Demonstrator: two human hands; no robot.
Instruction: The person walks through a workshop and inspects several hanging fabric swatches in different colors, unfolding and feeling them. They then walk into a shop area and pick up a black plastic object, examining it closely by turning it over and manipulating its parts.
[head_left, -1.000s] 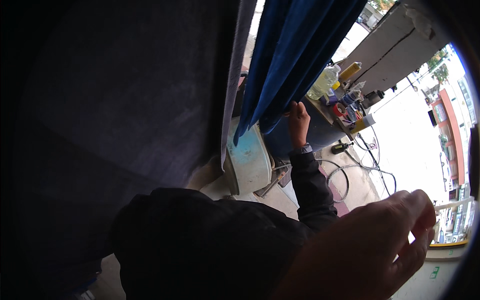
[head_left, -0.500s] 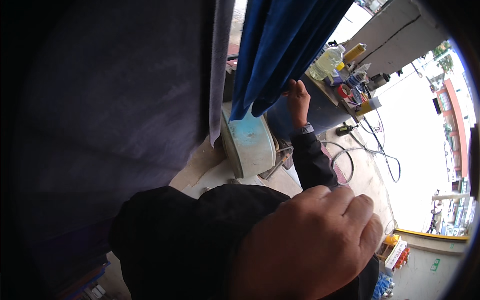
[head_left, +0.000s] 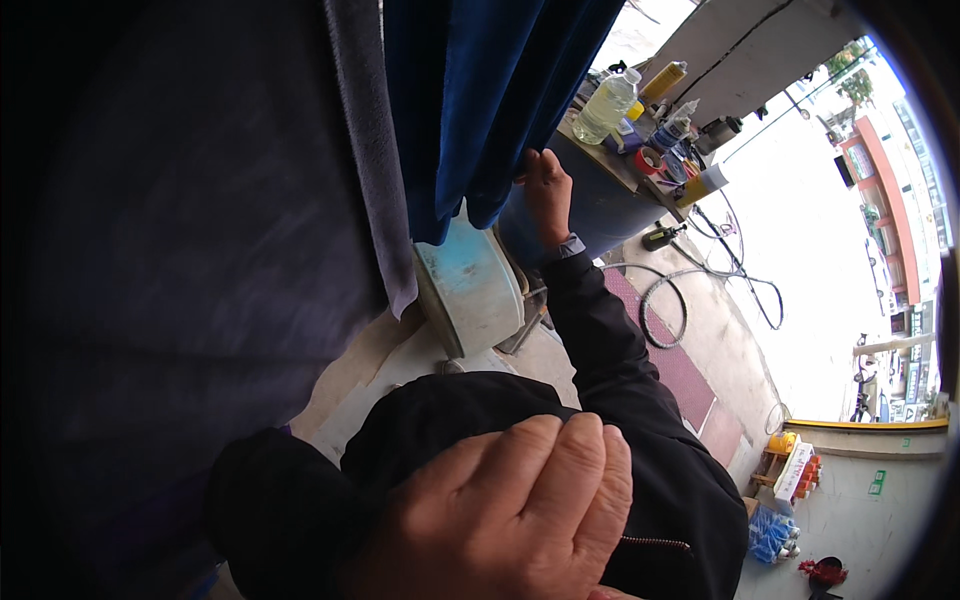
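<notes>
The blue cloth (head_left: 480, 110) is hanging in long folds, its long axis running from the upper edge of the view down and slightly to the left, and its lower end is hanging just above a pale box-like object (head_left: 470, 290) with a turquoise patch. The right hand (head_left: 548, 200) is staying nearer to it than the left: it is touching, or almost touching, the right edge near the lower end, so the cloth is lying up and to the left from this hand. Its fingers are bending together, but the cloth is hiding the tips, and I cannot tell if they are pinching the edge. The left hand (head_left: 530, 500) is lying well apart, lower and close to the camera, its fingers curling and pressing together; the palm is not showing, so I cannot tell if it is holding something. A dark grey cloth (head_left: 210, 200) is hanging at left, and a counter (head_left: 606, 160) is standing beyond the right hand.
</notes>
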